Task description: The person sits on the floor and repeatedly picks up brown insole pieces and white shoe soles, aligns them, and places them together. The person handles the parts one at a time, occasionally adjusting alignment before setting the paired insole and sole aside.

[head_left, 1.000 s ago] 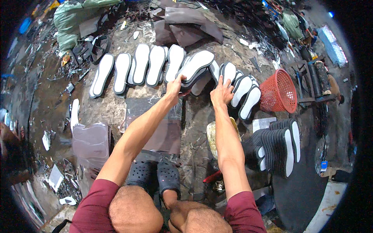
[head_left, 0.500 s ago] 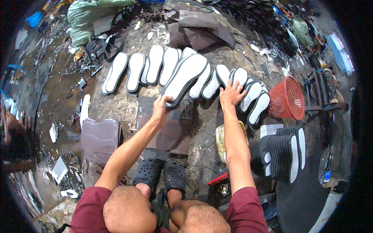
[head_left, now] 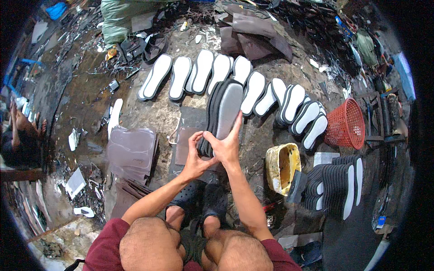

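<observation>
Both hands grip a short stack of black shoe soles (head_left: 229,110), held up on edge with a grey face toward the right. My left hand (head_left: 197,158) is closed around the lower end from the left. On the right side my right hand (head_left: 227,147) wraps the same stack, its fingers along the grey face and its thumb near the left hand. Beyond the hands, white-faced soles with dark rims (head_left: 202,72) lie in a curved row on the ground, some overlapping.
A red plastic basket (head_left: 346,124) stands at the row's right end. Nearer are a yellowed tub (head_left: 273,169) and standing rows of black soles (head_left: 334,189). Brown sheets (head_left: 131,151) lie left, with more brown sheets (head_left: 253,34) at the back. Scraps litter the ground.
The held stack has turned, its white face giving way to a grey one, and come nearer. My right hand has left the row and joined the left on the stack.
</observation>
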`<act>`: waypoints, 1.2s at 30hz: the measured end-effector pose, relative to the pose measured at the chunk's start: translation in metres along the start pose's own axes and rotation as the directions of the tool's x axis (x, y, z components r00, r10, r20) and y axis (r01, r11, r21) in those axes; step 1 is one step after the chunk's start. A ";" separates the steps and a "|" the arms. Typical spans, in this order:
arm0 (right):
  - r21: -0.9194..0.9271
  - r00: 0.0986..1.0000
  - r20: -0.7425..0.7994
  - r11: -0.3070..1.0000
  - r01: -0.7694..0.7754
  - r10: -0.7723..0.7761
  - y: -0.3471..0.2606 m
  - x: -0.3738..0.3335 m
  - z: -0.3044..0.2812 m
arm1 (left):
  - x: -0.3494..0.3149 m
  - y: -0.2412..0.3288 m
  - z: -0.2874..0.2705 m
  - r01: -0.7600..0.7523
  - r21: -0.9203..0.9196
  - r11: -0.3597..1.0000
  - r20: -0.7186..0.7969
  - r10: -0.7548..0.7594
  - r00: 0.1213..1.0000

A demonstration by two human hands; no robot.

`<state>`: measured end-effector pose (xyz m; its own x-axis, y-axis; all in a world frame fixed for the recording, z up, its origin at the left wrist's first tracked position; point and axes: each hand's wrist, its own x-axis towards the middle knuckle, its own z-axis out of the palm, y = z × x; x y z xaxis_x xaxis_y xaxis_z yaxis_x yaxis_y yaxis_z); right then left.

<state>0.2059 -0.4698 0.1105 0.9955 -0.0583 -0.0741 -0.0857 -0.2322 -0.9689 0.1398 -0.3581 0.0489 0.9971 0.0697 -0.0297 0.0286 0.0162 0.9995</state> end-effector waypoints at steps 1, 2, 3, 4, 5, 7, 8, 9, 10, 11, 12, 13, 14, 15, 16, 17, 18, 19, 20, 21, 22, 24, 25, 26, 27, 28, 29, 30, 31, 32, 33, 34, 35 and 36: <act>0.076 1.000 0.011 0.997 0.011 -0.012 0.010 -0.005 0.002 | -0.002 -0.002 -0.013 -0.031 -0.010 0.999 0.063 0.032 0.997; 0.148 1.000 0.011 0.989 0.023 -0.025 0.021 -0.006 -0.002 | -0.001 0.003 -0.023 -0.064 -0.027 0.998 0.135 0.067 0.989; 0.087 0.996 0.045 0.994 0.067 -0.071 0.020 -0.007 -0.012 | 0.001 0.012 -0.035 0.271 -0.305 0.913 0.341 -0.161 0.926; -0.059 0.981 0.020 0.979 0.195 -0.194 0.031 -0.004 -0.017 | 0.008 0.016 -0.048 0.302 -0.277 0.912 0.422 -0.167 0.891; -0.170 0.992 0.016 0.977 0.128 -0.127 0.020 -0.011 -0.016 | 0.009 0.017 -0.048 0.234 -0.297 0.926 0.289 -0.147 0.946; -0.376 1.000 0.022 0.926 0.021 -0.014 0.004 -0.026 -0.007 | 0.009 0.039 -0.045 0.205 -0.424 0.882 0.139 -0.160 0.977; -0.471 0.999 0.031 0.882 -0.012 0.030 0.000 -0.034 0.003 | 0.010 0.037 -0.046 0.213 -0.410 0.887 0.167 -0.157 0.973; -0.463 0.979 0.120 0.881 -0.094 0.167 -0.012 -0.042 0.012 | 0.009 0.035 -0.044 0.221 -0.294 0.930 0.026 -0.223 0.974; -0.296 0.974 0.189 0.938 0.179 -0.126 0.007 -0.053 0.021 | 0.008 0.033 -0.043 0.246 -0.175 0.953 -0.123 -0.269 0.955; -0.289 0.940 0.260 0.911 0.295 -0.222 0.006 -0.056 0.019 | 0.007 0.040 -0.045 0.271 -0.221 0.937 -0.222 -0.319 0.921; -0.271 0.891 0.328 0.873 0.406 -0.313 0.005 -0.058 0.014 | 0.009 0.029 -0.058 0.281 -0.365 0.888 -0.191 -0.366 0.911; -0.061 0.927 0.344 0.981 0.184 -0.152 0.008 -0.059 0.009 | 0.004 0.028 -0.070 0.322 -0.549 0.771 -0.086 -0.435 0.896; 0.152 0.940 0.337 0.988 0.003 -0.055 0.016 -0.056 0.004 | 0.002 0.033 -0.074 0.370 -0.701 0.610 0.051 -0.474 0.879; 0.363 0.940 0.337 0.915 -0.173 0.044 0.021 -0.054 0.004 | -0.004 0.035 -0.081 0.412 -0.674 0.613 0.154 -0.429 0.890; 0.455 0.965 0.259 0.877 -0.152 0.033 0.025 -0.056 0.006 | -0.010 0.027 -0.087 0.447 -0.624 0.641 0.211 -0.412 0.886; 0.462 0.970 0.219 0.865 -0.196 0.102 0.026 -0.058 0.009 | -0.013 0.026 -0.091 0.466 -0.618 0.633 0.210 -0.438 0.874; 0.304 0.990 0.144 0.952 -0.044 0.000 0.026 -0.060 0.010 | -0.016 0.024 -0.091 0.486 -0.613 0.624 0.211 -0.464 0.861; 0.123 0.989 0.087 0.987 0.105 -0.116 0.026 -0.061 0.010 | -0.020 0.022 -0.086 0.451 -0.620 0.642 0.109 -0.499 0.860; -0.062 0.969 0.056 0.968 0.242 -0.239 0.023 -0.063 0.011 | -0.023 0.023 -0.084 0.414 -0.621 0.665 -0.001 -0.529 0.849; -0.104 0.967 0.036 0.962 0.254 -0.251 0.012 -0.065 0.012 | -0.023 0.023 -0.089 0.466 -0.724 0.509 0.159 -0.535 0.830; -0.122 0.967 0.053 0.959 0.256 -0.251 0.014 -0.066 0.013 | -0.027 0.023 -0.086 0.392 -0.890 0.234 0.245 -0.481 0.842; -0.165 0.963 0.077 0.949 0.269 -0.259 0.019 -0.068 0.012 | -0.023 0.021 -0.083 0.434 -0.864 0.256 0.274 -0.483 0.831; -0.177 0.955 0.117 0.941 0.290 -0.272 0.023 -0.070 0.011 | -0.020 0.019 -0.079 0.412 -0.820 0.398 0.191 -0.488 0.852; -0.066 0.959 0.152 0.966 0.250 -0.238 0.025 -0.075 0.013 | -0.014 0.019 -0.070 0.381 -0.756 0.533 0.104 -0.477 0.873; -0.043 0.960 0.097 0.963 0.267 -0.262 0.024 -0.078 0.014 | -0.010 0.038 -0.052 0.316 -0.713 0.626 -0.069 -0.510 0.857; -0.020 0.958 0.042 0.958 0.285 -0.284 0.023 -0.081 0.018 | -0.011 0.035 -0.044 0.280 -0.653 0.704 -0.130 -0.468 0.874; 0.144 0.991 -0.056 0.982 0.126 -0.119 0.031 -0.083 0.020 | -0.011 0.032 -0.030 0.175 -0.540 0.823 -0.278 -0.371 0.886; 0.103 0.990 -0.071 0.987 0.126 -0.119 0.028 -0.083 0.021 | -0.014 0.030 -0.025 0.069 -0.390 0.918 -0.423 -0.245 0.872; 0.063 0.989 -0.085 0.990 0.125 -0.119 0.023 -0.082 0.022 | -0.015 0.007 -0.036 -0.023 -0.086 0.996 -0.439 -0.017 0.898; 0.007 0.986 -0.114 0.993 0.120 -0.119 0.022 -0.081 0.015 | -0.017 0.010 -0.037 0.121 -0.135 0.983 -0.271 -0.154 0.950; 0.020 0.993 -0.090 0.997 0.076 -0.074 0.024 -0.081 0.009 | -0.018 0.014 -0.032 0.103 -0.115 0.988 -0.254 -0.129 0.959; 0.033 0.997 -0.065 0.999 0.031 -0.029 0.026 -0.081 0.004 | -0.019 0.017 -0.027 0.083 -0.097 0.992 -0.236 -0.104 0.966; 0.050 0.999 -0.035 0.999 -0.011 0.013 0.026 -0.082 0.000 | -0.019 0.021 -0.025 0.101 -0.066 0.993 -0.210 -0.113 0.971; 0.094 1.000 -0.007 0.995 -0.028 0.029 0.027 -0.084 0.000 | -0.018 0.032 -0.024 0.122 -0.029 0.992 -0.189 -0.125 0.974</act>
<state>0.1198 -0.4708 0.0903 0.9924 -0.0721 -0.1000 -0.1092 -0.1386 -0.9843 0.1214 -0.3350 0.0813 0.9543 0.2546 -0.1568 0.1481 0.0533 0.9875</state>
